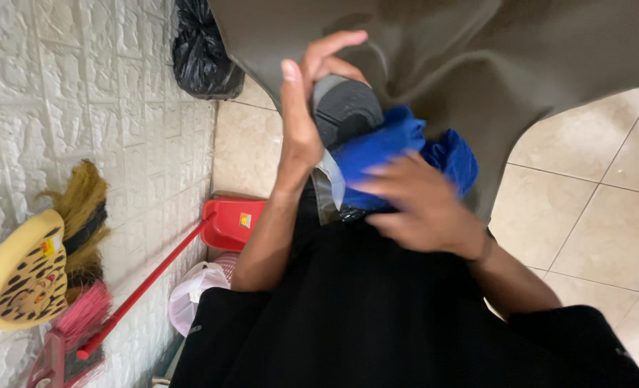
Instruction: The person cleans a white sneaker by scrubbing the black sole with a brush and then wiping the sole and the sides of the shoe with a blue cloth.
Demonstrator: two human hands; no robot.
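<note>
Shoe (344, 108) in left grip (301, 122), right grip (420, 208) pinching blue cloth (398, 147), red dustpan (229, 221) beside.

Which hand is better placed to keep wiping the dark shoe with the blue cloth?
Probably the right. The right hand already lies on the blue cloth, pressing it against the shoe. The left hand wraps the shoe's side, steadying it, with its fingers away from the cloth.

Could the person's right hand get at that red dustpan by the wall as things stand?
Probably not readily. The right hand is pressing a blue cloth onto the dark shoe held by the left hand, whose forearm lies between it and the red dustpan.
</note>
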